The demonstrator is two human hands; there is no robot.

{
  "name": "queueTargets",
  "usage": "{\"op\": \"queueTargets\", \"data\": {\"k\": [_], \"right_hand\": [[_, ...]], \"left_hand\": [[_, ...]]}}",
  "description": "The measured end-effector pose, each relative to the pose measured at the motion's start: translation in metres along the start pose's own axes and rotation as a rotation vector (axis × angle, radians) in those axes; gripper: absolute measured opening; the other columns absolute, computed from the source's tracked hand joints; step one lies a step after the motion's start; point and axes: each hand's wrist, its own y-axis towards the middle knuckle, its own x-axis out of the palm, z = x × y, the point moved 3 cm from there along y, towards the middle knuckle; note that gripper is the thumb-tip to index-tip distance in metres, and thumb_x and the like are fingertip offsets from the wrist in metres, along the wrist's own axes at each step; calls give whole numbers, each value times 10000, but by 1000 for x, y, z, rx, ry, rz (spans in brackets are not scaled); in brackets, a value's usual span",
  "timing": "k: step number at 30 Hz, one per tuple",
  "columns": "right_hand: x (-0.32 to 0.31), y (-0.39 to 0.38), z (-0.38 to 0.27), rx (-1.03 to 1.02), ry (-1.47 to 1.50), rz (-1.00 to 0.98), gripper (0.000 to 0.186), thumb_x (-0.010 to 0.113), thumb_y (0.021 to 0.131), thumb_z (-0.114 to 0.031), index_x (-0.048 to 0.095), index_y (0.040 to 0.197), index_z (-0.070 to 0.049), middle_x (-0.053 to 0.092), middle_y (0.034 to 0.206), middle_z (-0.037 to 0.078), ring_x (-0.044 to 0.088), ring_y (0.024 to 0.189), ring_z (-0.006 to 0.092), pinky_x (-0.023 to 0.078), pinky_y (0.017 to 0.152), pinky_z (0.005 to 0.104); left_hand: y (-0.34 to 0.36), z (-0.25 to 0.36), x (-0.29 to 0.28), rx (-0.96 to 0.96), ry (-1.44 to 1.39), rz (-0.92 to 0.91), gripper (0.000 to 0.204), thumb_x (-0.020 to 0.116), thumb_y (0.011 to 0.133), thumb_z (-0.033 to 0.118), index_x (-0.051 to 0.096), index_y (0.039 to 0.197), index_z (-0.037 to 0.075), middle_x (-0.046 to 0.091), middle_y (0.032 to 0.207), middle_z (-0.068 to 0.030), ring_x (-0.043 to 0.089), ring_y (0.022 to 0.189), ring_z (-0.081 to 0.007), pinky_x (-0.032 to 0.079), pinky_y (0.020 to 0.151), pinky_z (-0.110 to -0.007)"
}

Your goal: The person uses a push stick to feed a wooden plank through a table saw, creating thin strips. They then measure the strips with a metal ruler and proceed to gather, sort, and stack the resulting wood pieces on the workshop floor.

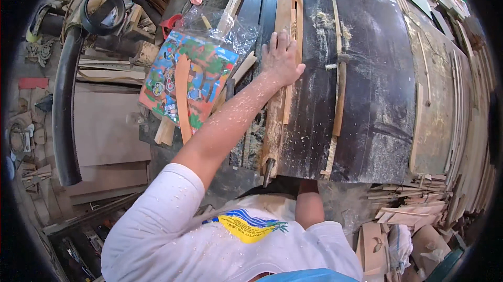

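Note:
My left hand (281, 61) lies flat, fingers stretched and thumb out, on top of a long wooden rail (273, 130) running front to back across a dark worktop (367, 72). Along the rail's right side is a thin wood strip (287, 106). A metal lever-like part (269, 172) sits at the rail's near end. My right forearm (309, 203) passes under the worktop's front edge, which hides the right hand. Farther right, a narrow wooden piece (340, 98) lies along a pale line. Sawdust covers much of the worktop and specks my left arm.
Left of the rail lie a colourful printed sheet (162, 62), a curved orange-brown wood piece (182, 93), crumpled clear plastic (238, 35) and a red object (170, 24). A thick black pipe (65, 114) stands at the left. Stacked wood strips (461, 109) line the right side.

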Motion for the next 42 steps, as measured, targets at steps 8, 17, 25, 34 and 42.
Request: {"op": "queueTargets", "data": {"k": [8,17,25,34,42], "right_hand": [[3,-17,-1,26,-14,15,326,575,996,-204,575,1290,-64,695,1043,74,674,846,181,552,738,330],[-10,-24,0,70,-48,25,334,575,995,-209,563,1301,-77,694,1053,70,673,862,183,551,747,337],[-17,-21,-3,79,-56,14,342,575,994,-214,553,1312,-88,692,1062,67,673,876,184,550,755,343],[-19,-19,-6,85,-69,3,352,575,993,-219,541,1323,-101,691,1072,63,673,891,185,549,764,350],[-21,-22,-7,85,-67,-9,362,575,992,-224,531,1334,-112,690,1081,59,672,905,186,548,772,356]], "left_hand": [[34,5,8,-119,-37,-42,844,664,880,523,339,1530,96,209,1582,-175,148,1498,-389,257,1166,-547],[33,4,9,-113,-58,-19,825,675,872,517,384,1515,91,166,1614,-189,118,1509,-410,267,1163,-556],[36,5,7,-105,-18,-71,820,636,908,522,352,1543,89,142,1628,-206,103,1517,-432,275,1158,-585],[36,6,6,-98,7,-56,790,639,909,529,389,1503,74,155,1617,-218,123,1509,-438,300,1142,-584],[40,7,5,-117,2,-35,803,652,892,536,393,1511,96,172,1605,-219,142,1499,-443,319,1136,-574]]}}
